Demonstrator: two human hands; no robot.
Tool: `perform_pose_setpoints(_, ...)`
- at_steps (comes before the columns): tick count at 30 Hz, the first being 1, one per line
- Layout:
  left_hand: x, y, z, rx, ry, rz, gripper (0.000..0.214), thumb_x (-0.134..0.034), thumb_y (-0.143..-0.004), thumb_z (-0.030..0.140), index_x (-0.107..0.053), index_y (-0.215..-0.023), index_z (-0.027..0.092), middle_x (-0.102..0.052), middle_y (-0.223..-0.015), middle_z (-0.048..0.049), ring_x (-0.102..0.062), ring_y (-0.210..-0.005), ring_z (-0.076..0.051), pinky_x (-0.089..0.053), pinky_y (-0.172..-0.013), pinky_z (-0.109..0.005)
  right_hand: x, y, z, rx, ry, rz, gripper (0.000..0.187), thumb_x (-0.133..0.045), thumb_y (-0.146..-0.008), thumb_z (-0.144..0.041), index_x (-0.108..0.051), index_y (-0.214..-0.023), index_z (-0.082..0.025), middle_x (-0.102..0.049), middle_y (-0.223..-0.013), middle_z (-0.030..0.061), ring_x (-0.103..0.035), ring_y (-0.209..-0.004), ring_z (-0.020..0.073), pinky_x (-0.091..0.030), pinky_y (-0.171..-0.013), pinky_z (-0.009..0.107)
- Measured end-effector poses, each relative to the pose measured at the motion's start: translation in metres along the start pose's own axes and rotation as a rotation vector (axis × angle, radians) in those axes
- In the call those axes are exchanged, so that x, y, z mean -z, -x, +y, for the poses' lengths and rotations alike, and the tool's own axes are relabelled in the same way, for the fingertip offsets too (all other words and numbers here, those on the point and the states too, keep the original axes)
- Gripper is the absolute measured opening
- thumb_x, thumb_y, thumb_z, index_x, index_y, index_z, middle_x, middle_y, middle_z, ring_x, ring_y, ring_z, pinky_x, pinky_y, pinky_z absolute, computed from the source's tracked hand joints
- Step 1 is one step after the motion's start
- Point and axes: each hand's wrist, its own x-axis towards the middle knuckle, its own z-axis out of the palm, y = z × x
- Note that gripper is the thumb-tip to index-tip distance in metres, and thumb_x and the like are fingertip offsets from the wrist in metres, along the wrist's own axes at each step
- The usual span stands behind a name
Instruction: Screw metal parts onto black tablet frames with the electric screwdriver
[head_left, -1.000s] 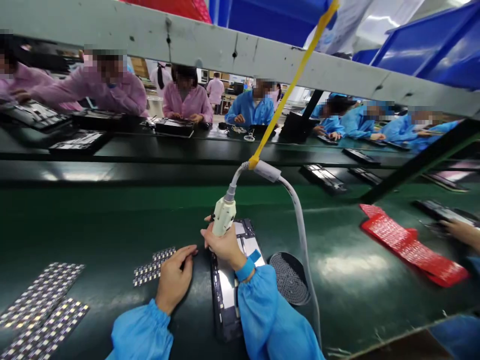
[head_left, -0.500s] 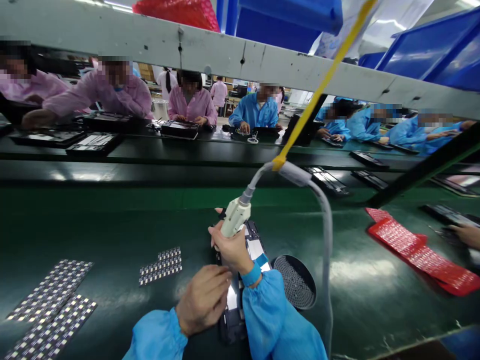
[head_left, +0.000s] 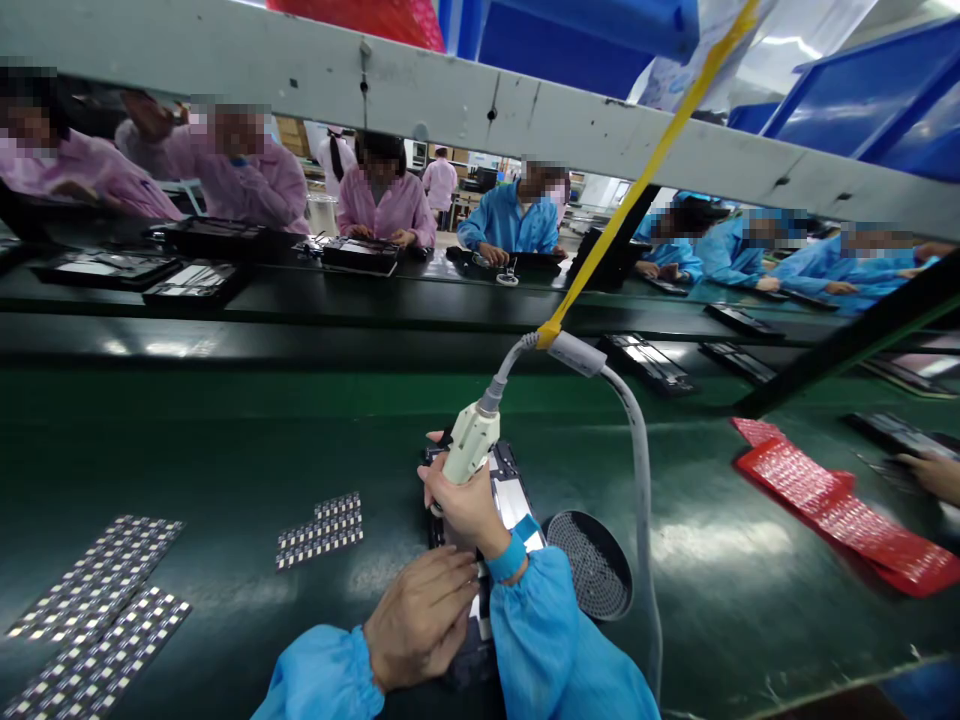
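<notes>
A pale electric screwdriver (head_left: pixel 472 440) stands tilted over a dark, slim electronic device (head_left: pixel 512 498) with silvery-white panels. My right hand (head_left: pixel 469 510) is wrapped round the screwdriver's body; its tip is hidden behind the hand. Across the near part of the device lies my left hand (head_left: pixel 424 615), fingers stretched out and close together, with nothing visible in them. Part of the device is covered by both hands and my right sleeve. From the screwdriver's top a grey cable (head_left: pixel 637 450) loops to the right, hung from a yellow strap (head_left: pixel 652 170).
Right of the device stands a round black dish (head_left: pixel 590 565) with a gridded inside. Sheets of small parts (head_left: pixel 97 580) and a smaller sheet (head_left: pixel 319 530) lie left. Red bubble wrap (head_left: pixel 847 510) lies right, near a co-worker's hand (head_left: pixel 934 475). A metal beam (head_left: pixel 420 90) crosses above.
My left hand has moved slightly right and settled flatter over the device. My right hand and the screwdriver stay nearly in place. The cable loop has swung a little left.
</notes>
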Motion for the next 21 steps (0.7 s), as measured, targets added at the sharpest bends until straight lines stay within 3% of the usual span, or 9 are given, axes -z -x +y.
perform_pose_setpoints(9,-0.002,-0.001,0.002,-0.017,0.003,0.025,0.029,-0.051,-0.080,0.005,-0.066,-0.105,0.008,-0.072,-0.104,-0.0143,-0.067,-0.104,-0.024,-0.056,-0.095,-0.040,0.001,0.000,0.004,0.007,0.024,-0.023,0.024,-0.065,-0.074,-0.016,-0.059,-0.096,-0.020,-0.052,-0.049,-0.0086,-0.049,-0.038,0.0091,-0.043,-0.042,0.021)
perform_pose_setpoints(13,0.016,-0.006,-0.003,0.039,-0.042,0.177,0.028,-0.054,-0.080,0.005,-0.067,-0.105,0.011,-0.074,-0.099,-0.0118,-0.069,-0.099,-0.022,-0.057,-0.090,-0.035,0.000,0.001,0.003,0.006,0.057,-0.053,0.006,-0.064,-0.075,-0.019,-0.059,-0.077,-0.019,-0.052,-0.050,-0.0063,-0.049,-0.040,0.0091,-0.044,-0.043,0.022)
perform_pose_setpoints(17,0.057,-0.042,-0.011,0.337,-0.250,0.459,0.037,-0.065,-0.079,0.008,-0.065,-0.115,0.016,-0.071,-0.109,-0.0103,-0.068,-0.100,-0.022,-0.058,-0.090,-0.034,0.000,0.001,0.001,0.006,0.052,-0.059,0.020,-0.069,-0.071,-0.020,-0.060,-0.088,-0.019,-0.053,-0.055,-0.0060,-0.052,-0.046,0.0109,-0.046,-0.047,0.023)
perform_pose_setpoints(19,0.074,-0.069,-0.013,0.422,-0.257,0.452,0.051,-0.072,-0.078,0.020,-0.058,-0.127,0.016,-0.063,-0.126,-0.0119,-0.063,-0.112,-0.025,-0.055,-0.097,-0.039,0.000,0.001,0.001,0.019,0.039,-0.061,0.031,-0.070,-0.070,-0.020,-0.060,-0.099,-0.019,-0.053,-0.057,-0.0059,-0.052,-0.049,0.0120,-0.046,-0.050,0.024)
perform_pose_setpoints(21,0.084,-0.094,-0.013,0.436,-0.207,0.349,0.069,-0.075,-0.076,0.030,-0.048,-0.137,0.014,-0.052,-0.140,-0.0134,-0.054,-0.125,-0.029,-0.050,-0.104,-0.043,0.001,0.001,0.004,0.056,0.053,-0.055,0.035,-0.069,-0.071,-0.019,-0.059,-0.105,-0.020,-0.054,-0.060,-0.0052,-0.051,-0.051,0.0127,-0.047,-0.052,0.026)
